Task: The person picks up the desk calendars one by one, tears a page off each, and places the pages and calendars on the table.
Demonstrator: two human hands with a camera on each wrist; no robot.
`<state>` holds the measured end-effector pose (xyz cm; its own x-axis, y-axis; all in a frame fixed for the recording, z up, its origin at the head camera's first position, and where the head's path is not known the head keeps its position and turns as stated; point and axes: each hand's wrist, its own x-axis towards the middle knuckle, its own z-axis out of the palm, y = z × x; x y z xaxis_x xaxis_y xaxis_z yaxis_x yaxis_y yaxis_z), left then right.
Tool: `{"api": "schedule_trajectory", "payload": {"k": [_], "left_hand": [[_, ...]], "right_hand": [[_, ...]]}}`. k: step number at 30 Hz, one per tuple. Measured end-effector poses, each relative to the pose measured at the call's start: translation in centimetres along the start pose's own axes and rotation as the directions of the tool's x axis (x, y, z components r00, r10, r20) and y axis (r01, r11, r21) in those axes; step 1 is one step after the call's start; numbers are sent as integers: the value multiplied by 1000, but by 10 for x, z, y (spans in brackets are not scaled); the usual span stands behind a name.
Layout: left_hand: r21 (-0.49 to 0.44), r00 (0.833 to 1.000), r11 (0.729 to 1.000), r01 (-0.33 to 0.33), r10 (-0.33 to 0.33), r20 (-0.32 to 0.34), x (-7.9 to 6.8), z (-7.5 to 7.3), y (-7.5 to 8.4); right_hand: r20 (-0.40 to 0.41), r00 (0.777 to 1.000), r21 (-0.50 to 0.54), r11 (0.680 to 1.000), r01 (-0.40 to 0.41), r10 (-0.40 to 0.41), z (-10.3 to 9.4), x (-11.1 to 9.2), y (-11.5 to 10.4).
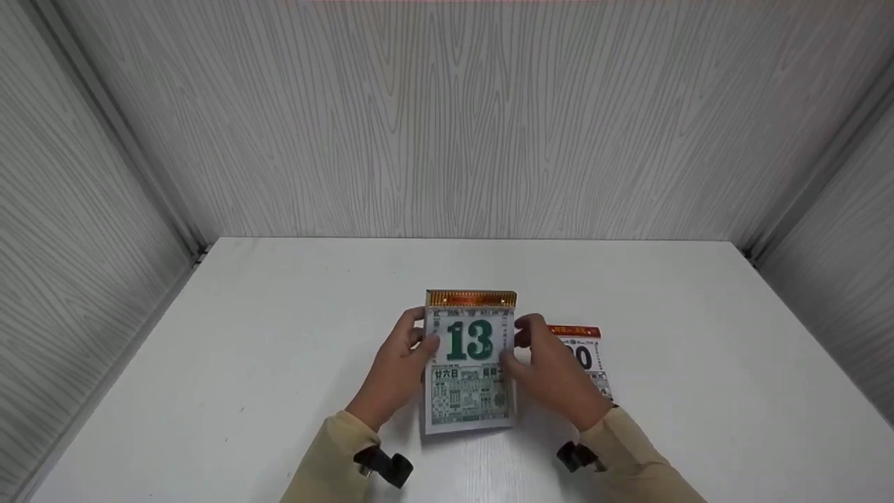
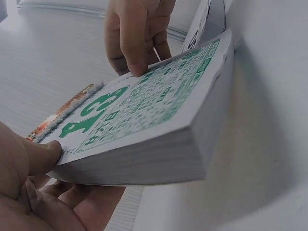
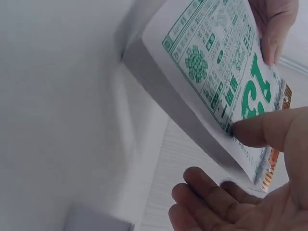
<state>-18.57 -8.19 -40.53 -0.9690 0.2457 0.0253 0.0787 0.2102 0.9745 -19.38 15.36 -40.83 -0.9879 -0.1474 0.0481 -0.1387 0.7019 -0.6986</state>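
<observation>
A thick tear-off calendar (image 1: 469, 395) with a green 13 and a gold-red top band leans back, its lower edge close to the table. My left hand (image 1: 401, 370) grips its left side; the thumb (image 2: 43, 156) lies on the front page and the fingers go underneath. On the opposite side is my right hand (image 1: 555, 377), its thumb (image 3: 252, 131) pressing the page near the side edge. The other right fingers (image 3: 211, 197) curve loosely beside and below the block, partly apart from it in the right wrist view.
Another calendar (image 1: 583, 356), with a red band and dark numerals, lies on the white table (image 1: 279, 314) behind my right hand, which covers part of it. Grey wood-grain panels (image 1: 447, 126) stand at the back and both sides.
</observation>
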Motion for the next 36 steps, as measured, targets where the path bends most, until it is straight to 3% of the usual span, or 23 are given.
{"api": "schedule_trajectory", "payload": {"k": [4,8,14,21,27,36], "left_hand": [[1,1000,1000,-21,21,17,1,2,1],[3,999,999,-34,33,20,1,3,3],[-13,999,999,-30,30,16,-1,2,7],[0,998,998,-57,57,-27,0,4,3],[-29,999,999,-43,43,-1,1,4,3],[-74,995,992,-98,99,11,-13,2,30]], "right_hand": [[50,999,209,978,-30,20,-2,0,-2],[125,991,391,915,-102,57,-6,1,-4],[217,972,484,855,-189,92,-22,-1,-20],[121,990,488,864,-126,77,-11,3,-8],[106,992,542,833,-110,63,-11,0,-10],[12,1000,629,778,0,-10,-16,-5,-19]]}}
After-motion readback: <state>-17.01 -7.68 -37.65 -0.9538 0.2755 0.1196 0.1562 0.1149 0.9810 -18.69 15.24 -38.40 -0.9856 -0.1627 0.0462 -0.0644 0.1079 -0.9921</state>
